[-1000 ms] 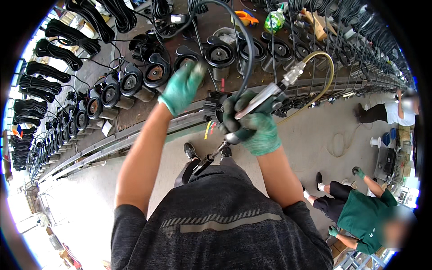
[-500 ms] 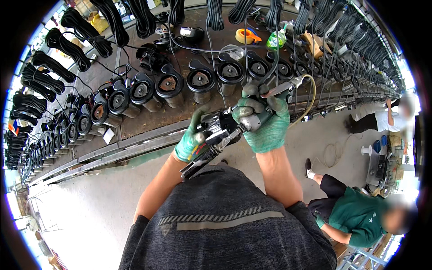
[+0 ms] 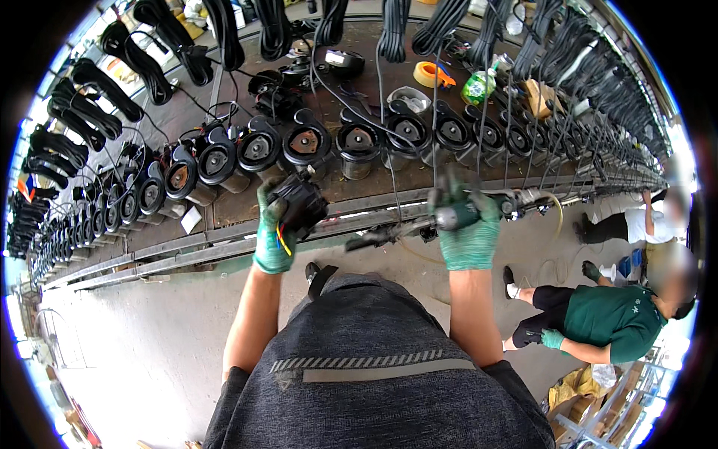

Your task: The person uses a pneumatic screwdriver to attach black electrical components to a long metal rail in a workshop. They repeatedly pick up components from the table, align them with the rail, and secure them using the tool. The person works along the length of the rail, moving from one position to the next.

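My left hand (image 3: 272,236), in a green glove, is closed round a black plastic motor housing (image 3: 302,205). Short yellow and red wires (image 3: 282,238) hang from the housing beside the glove. My right hand (image 3: 471,236), gloved too and smeared by motion, grips a hand-held air tool (image 3: 458,216) with a grey-green body. Its long dark front end (image 3: 374,237) points left, and a pale hose (image 3: 558,213) leaves its right end. Housing and tool are apart, both over the bench's near edge. Just beyond them stands a row of cylindrical motors with black tops (image 3: 357,142).
Bundled black cables (image 3: 394,34) hang above the bench (image 3: 351,90), their leads running down. On it lie orange tape (image 3: 434,74), a green bottle (image 3: 479,87) and loose black parts (image 3: 274,93). Metal rails (image 3: 224,241) edge the bench. A person in green (image 3: 609,318) is at right, another farther off.
My hands have moved apart: the housing went left and up, away from the tool, which swung level to the right. The view shifted slightly, and the person in green changed posture.
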A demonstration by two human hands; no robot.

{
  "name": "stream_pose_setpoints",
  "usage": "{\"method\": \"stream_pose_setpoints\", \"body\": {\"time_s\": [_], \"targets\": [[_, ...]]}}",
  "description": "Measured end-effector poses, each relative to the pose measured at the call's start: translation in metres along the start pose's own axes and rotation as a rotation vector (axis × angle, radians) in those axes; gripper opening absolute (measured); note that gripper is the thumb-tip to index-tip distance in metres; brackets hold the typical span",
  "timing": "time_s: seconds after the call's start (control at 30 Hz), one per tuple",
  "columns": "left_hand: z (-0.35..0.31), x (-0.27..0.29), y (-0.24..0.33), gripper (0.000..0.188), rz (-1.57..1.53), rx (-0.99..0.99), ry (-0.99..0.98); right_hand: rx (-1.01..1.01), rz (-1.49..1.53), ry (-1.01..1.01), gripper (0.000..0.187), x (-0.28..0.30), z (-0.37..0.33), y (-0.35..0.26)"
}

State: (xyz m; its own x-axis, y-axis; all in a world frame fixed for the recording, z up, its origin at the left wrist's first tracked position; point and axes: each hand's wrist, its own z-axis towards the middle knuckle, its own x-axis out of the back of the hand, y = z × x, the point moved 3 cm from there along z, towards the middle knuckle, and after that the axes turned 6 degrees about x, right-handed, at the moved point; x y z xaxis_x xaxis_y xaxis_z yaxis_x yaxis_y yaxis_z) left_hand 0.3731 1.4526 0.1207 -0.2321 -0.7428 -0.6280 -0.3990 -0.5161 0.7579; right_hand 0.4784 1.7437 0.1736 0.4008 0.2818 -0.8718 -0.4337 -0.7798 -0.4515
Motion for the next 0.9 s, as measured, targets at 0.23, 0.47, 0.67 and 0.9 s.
{"method": "stream_pose_setpoints", "body": {"time_s": [0.23, 0.47, 0.67, 0.9], "targets": [[-0.038, -0.027, 0.045, 0.091, 0.540, -0.072, -0.276, 0.084, 0.180, -0.237, 0.020, -0.026, 0.015, -0.034], [-0.056, -0.042, 0.043, 0.091, 0.465, -0.217, -0.185, 0.011, 0.155, -0.233, 0.016, -0.022, 0.022, -0.034], [-0.058, -0.043, 0.028, 0.094, 0.460, -0.228, -0.240, 0.042, 0.157, -0.118, 0.016, -0.008, 0.026, -0.029], [-0.054, -0.044, 0.027, 0.086, 0.717, -0.356, -0.366, 0.058, 0.112, -0.062, 0.014, -0.011, 0.026, -0.030]]}}
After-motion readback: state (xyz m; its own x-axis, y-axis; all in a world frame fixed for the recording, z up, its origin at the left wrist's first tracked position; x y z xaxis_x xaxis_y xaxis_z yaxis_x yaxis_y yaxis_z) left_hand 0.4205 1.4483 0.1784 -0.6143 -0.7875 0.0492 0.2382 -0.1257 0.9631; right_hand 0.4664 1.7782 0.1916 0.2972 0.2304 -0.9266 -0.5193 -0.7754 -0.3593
